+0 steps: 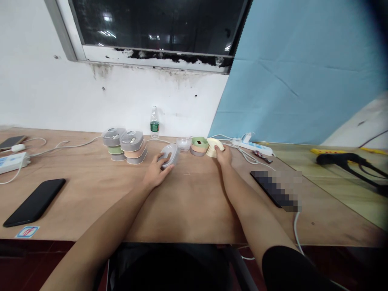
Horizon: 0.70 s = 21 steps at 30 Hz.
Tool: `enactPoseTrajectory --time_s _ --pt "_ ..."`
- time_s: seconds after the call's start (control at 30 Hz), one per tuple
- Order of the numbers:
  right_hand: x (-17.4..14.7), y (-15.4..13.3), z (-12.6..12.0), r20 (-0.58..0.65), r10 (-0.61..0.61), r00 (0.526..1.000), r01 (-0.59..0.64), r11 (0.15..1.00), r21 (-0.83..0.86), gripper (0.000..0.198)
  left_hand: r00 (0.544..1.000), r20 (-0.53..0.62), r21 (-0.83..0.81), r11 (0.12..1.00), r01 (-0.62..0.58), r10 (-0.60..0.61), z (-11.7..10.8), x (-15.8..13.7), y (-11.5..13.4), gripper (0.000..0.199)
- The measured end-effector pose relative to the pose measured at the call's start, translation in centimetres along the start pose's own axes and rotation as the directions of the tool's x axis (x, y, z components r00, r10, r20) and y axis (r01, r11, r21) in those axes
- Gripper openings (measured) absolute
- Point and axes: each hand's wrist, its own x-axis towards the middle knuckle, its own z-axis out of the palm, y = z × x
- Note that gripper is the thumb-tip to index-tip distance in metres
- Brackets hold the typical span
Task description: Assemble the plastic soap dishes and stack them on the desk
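My left hand (157, 171) is on a pale grey, rounded plastic stack (171, 152), with fingers over its left side and the thumb along the near edge. The stack looks like lids, though my fingers hide part of it. Further right, my right hand (223, 154) grips a stack of cream plastic pieces (212, 148) at its right side. Left of these, touching or almost so, stands a pile of green, peach and grey pieces (199, 146). Clear plastic bowls (183, 144) sit between that pile and the grey stack.
Two stacks of lidded boxes (114, 143) (132, 146) stand left of my left hand, with a bottle (154, 123) behind. Phones lie at left (34, 202) and right (273, 188). Power strips (253, 146) (13, 161) and white cables run along the wooden table (188, 210).
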Motion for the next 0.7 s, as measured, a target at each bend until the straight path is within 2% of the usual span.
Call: enactPoseTrajectory --time_s 0.1,0.2,0.3,0.37,0.43,0.5,0.57,0.63,0.67,0.7 --pt "-0.5 -0.4 -0.2 -0.006 -0.014 1.000 0.013 1.000 -0.018 0.054 1.000 0.000 0.005 1.000 -0.005 0.005 0.0 0.0 0.0 0.049" --pt "-0.6 -0.5 -0.4 -0.027 -0.084 0.996 0.083 0.996 -0.033 0.052 1.000 0.004 -0.006 1.000 0.001 -0.001 0.0 -0.1 0.0 0.050" --pt "-0.8 -1.1 -0.9 -0.157 -0.176 0.972 0.169 0.984 -0.059 0.056 1.000 0.002 -0.019 1.000 0.009 -0.009 0.0 -0.1 -0.1 0.050" --pt "-1.7 -2.1 -1.5 -0.244 -0.289 0.926 0.277 0.957 -0.086 0.057 1.000 -0.007 -0.026 1.000 0.002 -0.002 0.0 0.0 -0.2 0.049" --pt "-3.4 -3.7 -1.7 -0.210 -0.454 0.866 0.446 0.891 -0.090 0.053 1.000 -0.025 -0.033 0.999 -0.011 0.010 0.2 0.1 -0.2 0.048" --pt "-6.1 -5.7 -1.5 -0.068 -0.613 0.787 0.615 0.789 0.004 0.049 0.999 -0.050 -0.035 0.999 -0.020 0.018 0.3 0.1 -0.2 0.048" --pt "-9.5 -7.8 -0.7 0.069 -0.759 0.647 0.741 0.647 0.180 0.051 0.997 -0.074 -0.026 0.999 -0.029 0.027 0.3 0.1 -0.1 0.048" --pt "-13.0 -9.8 0.3 0.187 -0.856 0.482 0.784 0.517 0.343 0.057 0.995 -0.088 -0.012 0.999 -0.043 0.042 0.3 0.1 -0.1 0.048" --pt "-14.6 -10.7 0.8 0.223 -0.875 0.430 0.776 0.484 0.404 0.061 0.995 -0.092 -0.009 0.999 -0.049 0.048 0.2 0.1 -0.1 0.048" --pt "-16.0 -11.4 1.2 0.252 -0.878 0.407 0.754 0.479 0.450 0.064 0.994 -0.098 -0.008 0.999 -0.051 0.050 0.2 0.1 0.0 0.049"
